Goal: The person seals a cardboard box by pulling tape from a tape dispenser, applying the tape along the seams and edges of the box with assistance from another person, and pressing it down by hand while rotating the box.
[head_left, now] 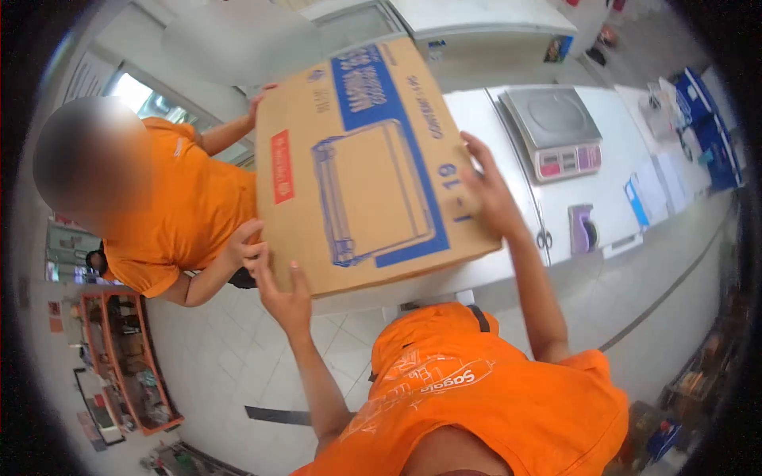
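A large brown cardboard box (373,182) with blue printing, a red label and a line drawing on its upper face is held tilted in front of me. My left hand (287,301) grips its lower left corner, with the thumb on the printed face. On the opposite side my right hand (490,194) clasps the right edge, fingers laid over the face. A co-worker in an orange shirt (194,190) stands at the left; one of their hands (244,247) touches the box near my left hand, the other (260,103) is at its far left edge. The box's underside is hidden.
Beyond the box is a white counter (476,119) bearing a digital scale (556,131), a purple tape dispenser (583,228), scissors (544,239) and papers (651,194). An orange shelf unit (131,357) stands at the lower left on the tiled floor (230,349).
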Demonstrator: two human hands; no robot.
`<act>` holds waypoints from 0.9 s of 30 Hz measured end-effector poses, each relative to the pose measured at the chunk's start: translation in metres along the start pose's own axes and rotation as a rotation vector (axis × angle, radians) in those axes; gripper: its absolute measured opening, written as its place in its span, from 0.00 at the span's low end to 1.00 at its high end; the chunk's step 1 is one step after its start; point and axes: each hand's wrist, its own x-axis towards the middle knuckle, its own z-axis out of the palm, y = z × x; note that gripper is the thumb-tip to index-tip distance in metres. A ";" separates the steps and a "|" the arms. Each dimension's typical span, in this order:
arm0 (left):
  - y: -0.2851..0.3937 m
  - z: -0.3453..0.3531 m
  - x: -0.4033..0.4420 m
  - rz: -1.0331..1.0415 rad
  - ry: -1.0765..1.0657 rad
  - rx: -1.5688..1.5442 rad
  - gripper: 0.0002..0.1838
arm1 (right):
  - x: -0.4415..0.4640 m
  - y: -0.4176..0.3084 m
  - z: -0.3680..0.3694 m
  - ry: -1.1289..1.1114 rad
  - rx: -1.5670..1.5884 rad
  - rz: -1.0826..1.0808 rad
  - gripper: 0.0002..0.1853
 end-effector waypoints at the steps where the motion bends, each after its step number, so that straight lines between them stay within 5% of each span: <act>1: 0.001 0.000 0.000 0.040 0.013 0.092 0.27 | -0.025 -0.005 0.001 0.001 -0.025 -0.018 0.41; 4: -0.029 0.007 0.003 0.191 0.058 0.365 0.27 | -0.069 0.005 -0.006 -0.005 0.085 -0.070 0.42; 6: -0.060 0.002 0.006 -0.011 -0.039 0.187 0.27 | -0.090 0.011 -0.006 0.032 -0.080 -0.130 0.41; 9: -0.013 -0.011 0.013 -0.421 -0.176 0.063 0.28 | -0.100 0.020 -0.007 0.044 -0.104 -0.111 0.40; 12: -0.054 -0.018 -0.002 -0.608 -0.226 -0.536 0.29 | -0.101 0.022 -0.007 0.092 0.067 -0.040 0.38; 15: -0.045 -0.011 -0.018 -0.654 -0.080 -0.718 0.29 | -0.098 0.025 -0.023 0.039 0.122 0.009 0.37; 21: 0.031 -0.032 -0.011 -0.272 -0.095 -0.754 0.35 | -0.093 0.061 -0.076 0.043 0.328 0.081 0.29; 23: 0.125 -0.023 0.006 0.176 -0.235 -0.626 0.43 | -0.102 0.103 -0.081 0.058 0.579 0.130 0.30; 25: 0.139 -0.023 0.010 0.075 -0.300 -0.444 0.37 | -0.113 0.141 -0.073 0.126 0.807 0.364 0.31; 27: 0.203 0.002 0.010 0.257 -0.461 -0.489 0.37 | -0.126 0.166 -0.059 0.186 0.899 0.547 0.30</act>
